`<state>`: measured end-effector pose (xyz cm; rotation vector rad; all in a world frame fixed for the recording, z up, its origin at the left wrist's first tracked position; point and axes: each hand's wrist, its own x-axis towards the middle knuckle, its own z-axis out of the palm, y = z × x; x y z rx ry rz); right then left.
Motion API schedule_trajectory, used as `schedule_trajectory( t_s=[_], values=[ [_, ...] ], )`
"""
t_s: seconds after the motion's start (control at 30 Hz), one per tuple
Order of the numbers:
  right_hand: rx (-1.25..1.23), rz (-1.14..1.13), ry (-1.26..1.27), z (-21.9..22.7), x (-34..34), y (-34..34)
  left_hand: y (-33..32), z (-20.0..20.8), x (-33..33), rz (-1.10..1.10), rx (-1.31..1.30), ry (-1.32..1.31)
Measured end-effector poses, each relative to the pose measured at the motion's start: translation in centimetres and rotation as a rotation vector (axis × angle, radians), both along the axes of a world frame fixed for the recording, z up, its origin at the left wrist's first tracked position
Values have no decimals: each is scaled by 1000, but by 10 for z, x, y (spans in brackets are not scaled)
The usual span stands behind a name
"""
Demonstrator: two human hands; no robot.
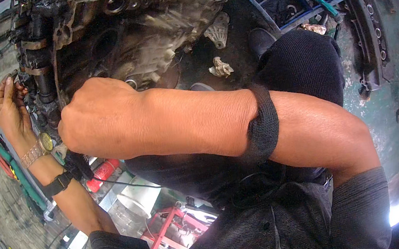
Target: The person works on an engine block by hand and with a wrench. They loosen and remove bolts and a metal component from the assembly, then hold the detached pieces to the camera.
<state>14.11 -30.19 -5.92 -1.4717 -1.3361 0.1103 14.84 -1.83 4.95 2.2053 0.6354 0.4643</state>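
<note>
Your engine casing point(155, 43) sits right in front of you, its hollow side toward your knees, and both hands are up against its left end, beside the dark upright tube point(39, 32). Your left hand point(11, 112) is on the far side of that tube with its fingers bent inward among small dark fittings; whether they pinch anything, I cannot tell. Your right hand point(99, 114) is bunched into a fist at the near edge, its fingers hidden behind its own back, so I cannot say what, if anything, it grips. That hidden grip looks like the main risk: if the fist is pulling on something and it lets go suddenly, your knuckles could run into the casing's rough edge. The metal looks oily, so a slip seems likelier. Your wristwatch point(45, 142) is close to the fittings and could snag or get scratched; the black band point(265, 124) on your right forearm is farther back and worries me less. Anything dropped could land near your shoe point(261, 40), the loose bracket point(217, 31) or the crumpled paper point(221, 67), and be hard to spot on that dark floor. Your right forearm may also be blocking your own view down there.
</note>
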Motion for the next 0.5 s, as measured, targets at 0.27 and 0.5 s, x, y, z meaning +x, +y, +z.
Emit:
schedule_trajectory(
  t_s=[0.27, 0.5],
  values=[
    [11, -5, 50, -2, 0, 0, -4, -2, 0, 2, 24, 43],
    [-82, -8, 76, 3, -2, 1, -29, -3, -9, -59, 9, -11]
  ],
)
